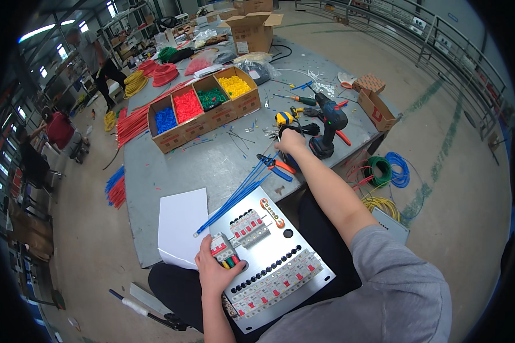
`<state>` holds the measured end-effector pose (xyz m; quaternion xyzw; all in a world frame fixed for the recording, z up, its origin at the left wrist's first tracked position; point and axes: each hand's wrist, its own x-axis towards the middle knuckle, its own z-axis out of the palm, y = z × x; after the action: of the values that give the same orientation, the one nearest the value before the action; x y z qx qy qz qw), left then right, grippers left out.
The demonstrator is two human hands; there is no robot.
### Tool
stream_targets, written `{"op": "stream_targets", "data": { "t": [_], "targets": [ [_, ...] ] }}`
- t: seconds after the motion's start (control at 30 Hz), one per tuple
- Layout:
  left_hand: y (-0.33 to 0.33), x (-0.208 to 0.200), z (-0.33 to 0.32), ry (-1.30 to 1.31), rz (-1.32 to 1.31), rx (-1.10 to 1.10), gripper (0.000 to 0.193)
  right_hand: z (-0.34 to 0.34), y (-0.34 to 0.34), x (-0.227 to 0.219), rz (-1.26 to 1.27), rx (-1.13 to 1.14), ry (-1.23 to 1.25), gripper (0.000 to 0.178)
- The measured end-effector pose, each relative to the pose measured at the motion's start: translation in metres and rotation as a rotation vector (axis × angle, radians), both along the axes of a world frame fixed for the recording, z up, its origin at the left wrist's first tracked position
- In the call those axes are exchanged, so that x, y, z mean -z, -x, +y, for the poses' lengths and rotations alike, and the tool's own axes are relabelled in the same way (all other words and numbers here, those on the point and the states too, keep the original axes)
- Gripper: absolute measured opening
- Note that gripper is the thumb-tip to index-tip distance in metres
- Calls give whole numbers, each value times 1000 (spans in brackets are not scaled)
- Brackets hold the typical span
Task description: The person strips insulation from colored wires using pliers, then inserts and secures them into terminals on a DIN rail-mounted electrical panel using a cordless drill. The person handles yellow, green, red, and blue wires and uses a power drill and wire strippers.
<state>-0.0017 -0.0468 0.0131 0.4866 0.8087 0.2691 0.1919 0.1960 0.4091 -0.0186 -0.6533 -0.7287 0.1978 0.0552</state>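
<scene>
On my lap rests a metal mounting plate point(280, 243) with rows of grey circuit breakers with red switches. My left hand point(216, 277) grips the three-switch circuit breaker point(222, 247) at the plate's left edge, thumb and fingers on either side of it. Short yellow, green and red wires show beside that thumb. My right hand point(292, 143) is stretched out over the table with curled fingers, among small metal parts and tools; its fingertips are hidden. A bundle of blue wires point(234, 197) runs from the plate toward it. Orange-and-blue cutting pliers point(279, 167) lie just nearer to me.
A cordless drill point(331, 120) stands right of my right hand. Screwdrivers and a small carton point(376, 108) lie beyond. A divided cardboard box point(206, 111) holds blue, red, green and yellow pieces. White paper point(183, 223) lies left of the plate. Wire coils point(383, 171) are on the floor.
</scene>
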Motion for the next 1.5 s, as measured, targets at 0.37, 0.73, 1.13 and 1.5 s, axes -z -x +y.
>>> {"op": "stream_targets", "data": {
  "t": [0.37, 0.73, 1.13, 1.5],
  "targets": [
    [0, 2, 3, -6, -16, 7, 121, -56, -23, -45, 693, -238, -199, 30],
    [-3, 0, 6, 11, 2, 15, 120, -231, -80, -47, 14, -463, -86, 44],
    [0, 3, 2, -22, 1, 17, 119, -269, -68, -37, 16, -420, 2, 47],
    [1, 4, 0, 1, 2, 14, 119, -260, -64, -42, 35, -482, 195, 27]
  ]
}}
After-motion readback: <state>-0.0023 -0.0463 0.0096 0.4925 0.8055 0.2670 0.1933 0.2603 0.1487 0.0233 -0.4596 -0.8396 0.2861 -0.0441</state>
